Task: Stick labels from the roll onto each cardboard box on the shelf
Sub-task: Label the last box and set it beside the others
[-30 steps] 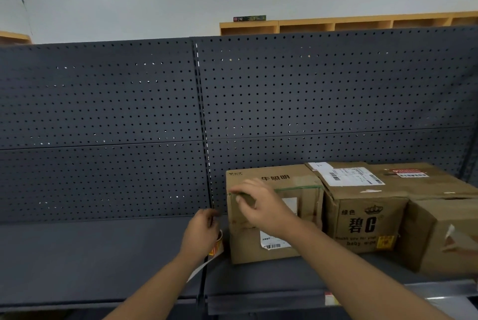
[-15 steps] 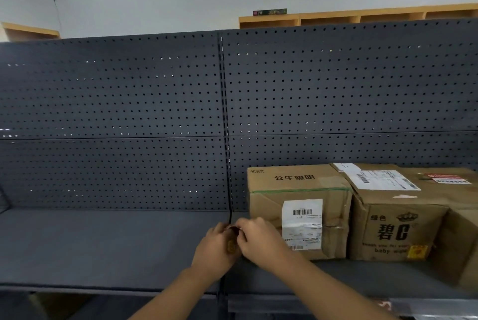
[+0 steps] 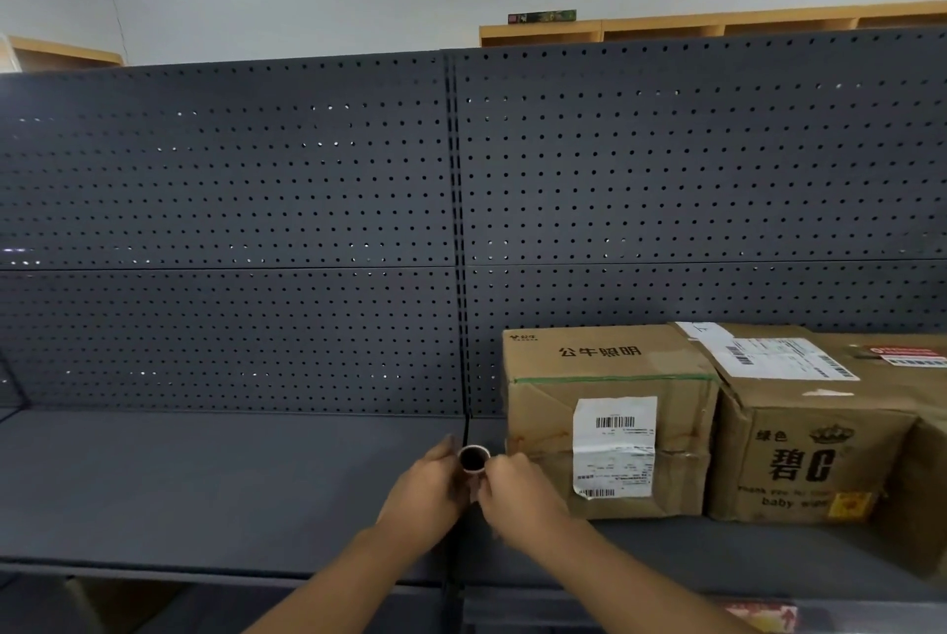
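Note:
A small label roll with a dark hollow core is held upright between both hands, just left of the cardboard boxes. My left hand grips its left side. My right hand pinches at its right side; most of the roll is hidden by the fingers. The nearest cardboard box stands on the grey shelf and carries a white barcode label on its front. A second box with a crown print stands to its right, with a white shipping label on top.
A third box with a red-and-white sticker sits at the far right. A dark pegboard wall backs the shelf. The shelf's left half is bare grey metal. Wooden cubbies show above the pegboard.
My right hand left the front of the nearest box, where a white barcode label now shows, and came down to join my left hand on the roll. The view shifted left.

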Tool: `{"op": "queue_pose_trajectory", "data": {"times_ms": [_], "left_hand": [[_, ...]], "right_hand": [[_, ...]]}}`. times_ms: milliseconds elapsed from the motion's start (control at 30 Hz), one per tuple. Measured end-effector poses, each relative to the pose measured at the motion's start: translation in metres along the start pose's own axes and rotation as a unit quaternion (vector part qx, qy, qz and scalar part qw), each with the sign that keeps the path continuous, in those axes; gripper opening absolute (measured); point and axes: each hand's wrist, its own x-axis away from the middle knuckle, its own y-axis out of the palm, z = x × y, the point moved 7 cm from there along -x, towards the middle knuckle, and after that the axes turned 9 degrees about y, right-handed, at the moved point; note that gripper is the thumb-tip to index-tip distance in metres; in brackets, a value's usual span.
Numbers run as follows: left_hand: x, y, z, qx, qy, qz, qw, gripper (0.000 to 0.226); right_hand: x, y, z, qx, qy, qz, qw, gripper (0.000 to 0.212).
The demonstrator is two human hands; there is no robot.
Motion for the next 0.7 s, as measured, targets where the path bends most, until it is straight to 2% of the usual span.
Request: {"op": "queue_pose_trajectory", "data": {"times_ms": [167, 333, 567, 700], "left_hand": [[-0.001, -0.003, -0.012, 0.026, -0.018, 0.001, 0.999, 0.012], [0.001, -0.01, -0.019, 0.048, -0.029, 0.019, 0.998, 0.004], [0.001, -0.008, -0.013, 0.08, -0.023, 0.022, 0.996, 0.016], [-0.002, -0.008, -0.013, 0.106, -0.046, 0.005, 0.993, 0.019]], "right_hand": [[-0.007, 0.023, -0.001, -0.048, 0.032, -0.07, 0.996, 0.015], [-0.017, 0.031, 0.001, -0.05, 0.055, -0.023, 0.997, 0.015], [-0.016, 0.031, -0.006, -0.053, 0.043, -0.007, 0.998, 0.025], [-0.017, 0.029, -0.007, -0.06, 0.041, -0.013, 0.997, 0.015]]}}
